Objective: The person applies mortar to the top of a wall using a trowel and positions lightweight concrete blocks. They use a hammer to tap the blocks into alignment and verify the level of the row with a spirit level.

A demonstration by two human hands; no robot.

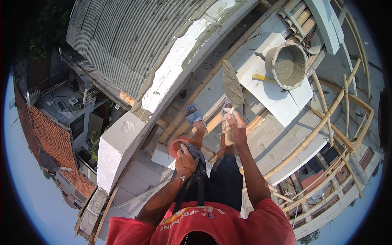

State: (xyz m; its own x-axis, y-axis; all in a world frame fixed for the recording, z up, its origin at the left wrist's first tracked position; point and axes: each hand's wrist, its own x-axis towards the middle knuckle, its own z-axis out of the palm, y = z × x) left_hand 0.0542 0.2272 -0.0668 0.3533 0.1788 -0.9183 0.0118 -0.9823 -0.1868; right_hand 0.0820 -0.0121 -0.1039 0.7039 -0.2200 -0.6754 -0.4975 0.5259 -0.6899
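My right hand [234, 127] is closed round the handle of a pointed trowel [232, 83], whose blade is coated with grey mortar and points away from me. My left hand [186, 163] is at my left knee, its fingers curled over dark cloth [197, 152]. Just past that hand is a red-orange bucket [176, 143], partly hidden by the hand and leg. To the right of the trowel, a mortar-crusted bucket [289, 65] with wet grey mortar inside stands on pale blocks. Beside this bucket lies a yellow-handled tool [263, 77], its far end hidden against the bucket.
A white block wall [171, 71] with mortar on top runs diagonally beside a corrugated roof [126, 36]. Bamboo poles [314, 130] form scaffolding at right, with a drop beyond. Bundled bamboo [300, 22] lies at far right. My sandalled feet stand among poles and pale blocks [277, 98].
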